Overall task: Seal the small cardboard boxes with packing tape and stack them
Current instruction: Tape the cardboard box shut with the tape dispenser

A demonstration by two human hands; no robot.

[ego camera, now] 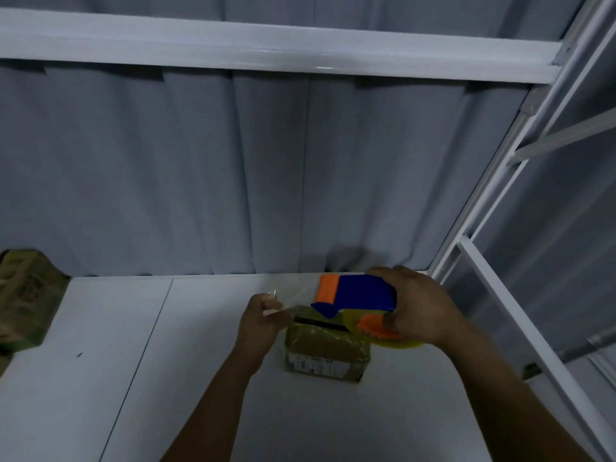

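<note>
My left hand pinches the tape end at 10 o'clock of the box on the tabletop. My right hand grips the dispenser at 1 o'clock. I should keep the strip taut and centred over the 1 open seam (a dark gap), then press it down.

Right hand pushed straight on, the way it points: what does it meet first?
Likely the left hand, pinching the tape strip just ahead of the right hand and its dispenser; depth is unclear.
</note>
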